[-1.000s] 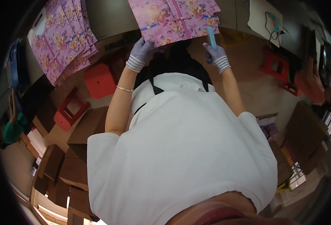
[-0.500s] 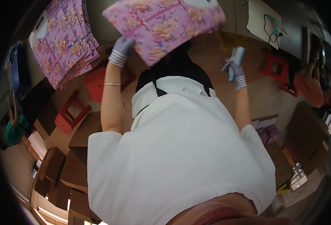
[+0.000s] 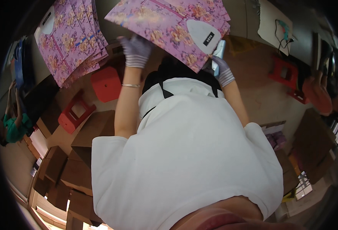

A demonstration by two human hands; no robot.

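Observation:
A pink floral folded garment [image 3: 165, 28], with a white neck panel and a dark label, lies at the table's near edge, one corner hanging toward me. My left hand [image 3: 137, 50], in a lilac glove with white-striped cuff, is at its lower left edge. Its fingers are spread, and some are partly hidden by the cloth. My right hand [image 3: 223, 72], gloved alike, is closed round a pale blue hand tool [image 3: 218, 57]. The tool is right beside the garment's near right corner; whether it touches the cloth I cannot tell.
A fanned stack of like garments [image 3: 71, 42] lies on the left. Red stools [image 3: 105, 84] stand below the table, and another red stool [image 3: 282, 71] is at right. A pale board [image 3: 274, 27] bears a teal corded tool. Cardboard boxes [image 3: 77, 174] are behind me; people sit on both sides.
The garment has turned and come down, its white panel now facing me at the right. My right hand has moved left with the tool to its corner. My left hand has shifted right and spread.

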